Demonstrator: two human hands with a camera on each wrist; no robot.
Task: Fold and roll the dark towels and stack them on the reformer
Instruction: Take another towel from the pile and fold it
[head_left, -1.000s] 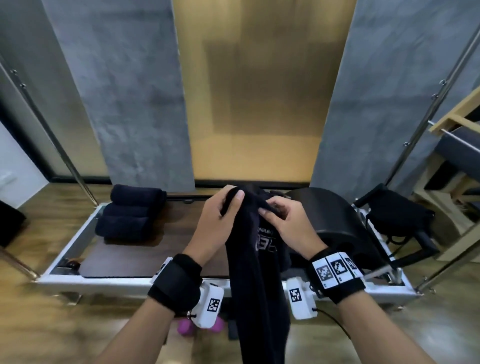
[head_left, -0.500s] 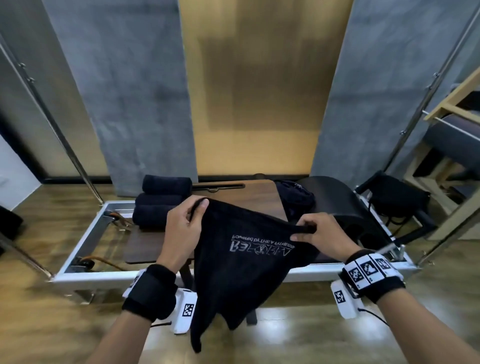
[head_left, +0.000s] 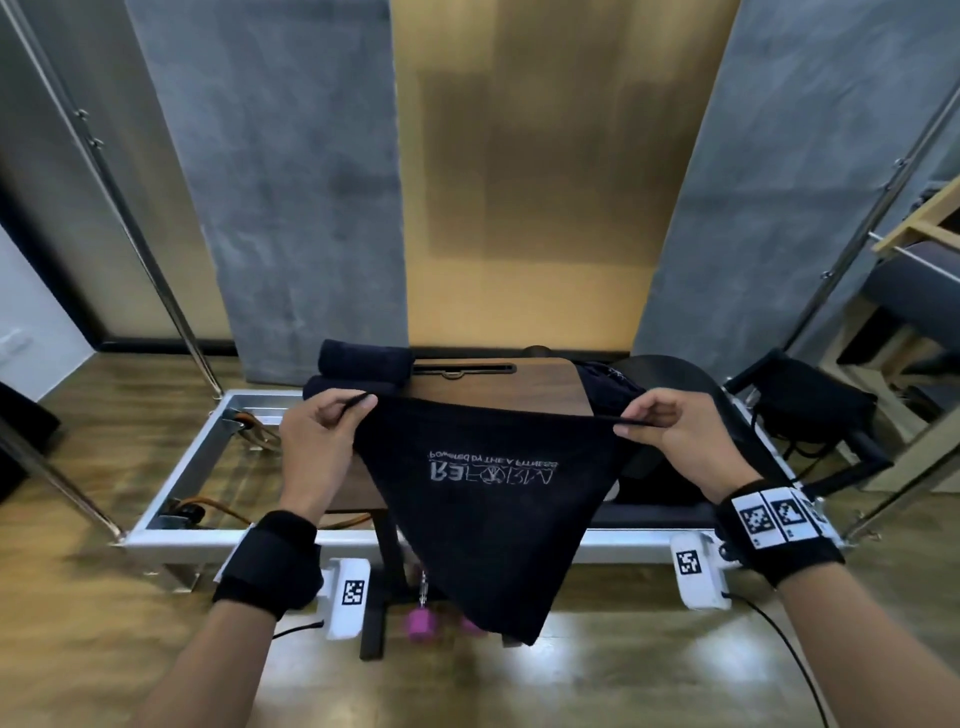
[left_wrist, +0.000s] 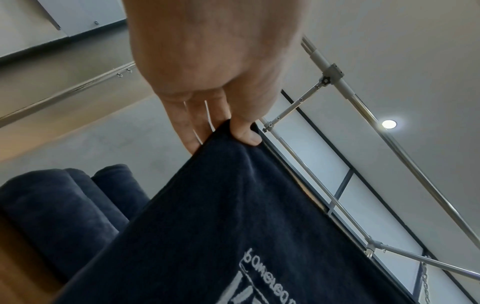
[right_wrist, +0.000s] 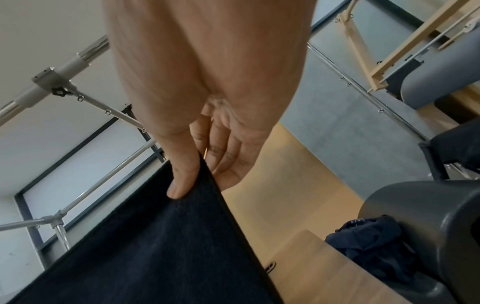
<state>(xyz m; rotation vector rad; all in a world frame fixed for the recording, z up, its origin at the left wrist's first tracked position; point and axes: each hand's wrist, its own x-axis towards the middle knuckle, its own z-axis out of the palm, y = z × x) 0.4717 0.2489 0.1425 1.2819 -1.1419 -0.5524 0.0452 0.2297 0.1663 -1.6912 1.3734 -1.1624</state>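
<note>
Towel: dark towel (head_left: 485, 499) is pinched at its top corners by left hand (head_left: 317, 447) and right hand (head_left: 675, 441).
Surface: rolled towels (head_left: 358, 369) are stacked on the reformer (head_left: 171, 535)'s wooden board.
Room: wood floor (head_left: 104, 623), grey wall panels (head_left: 291, 182).

grey wall panels (head_left: 291, 182) flank an ochre one above wood floor (head_left: 78, 623).

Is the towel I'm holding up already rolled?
No, the towel hangs open and flat, with the left hand and right hand each pinching a top corner.
</note>
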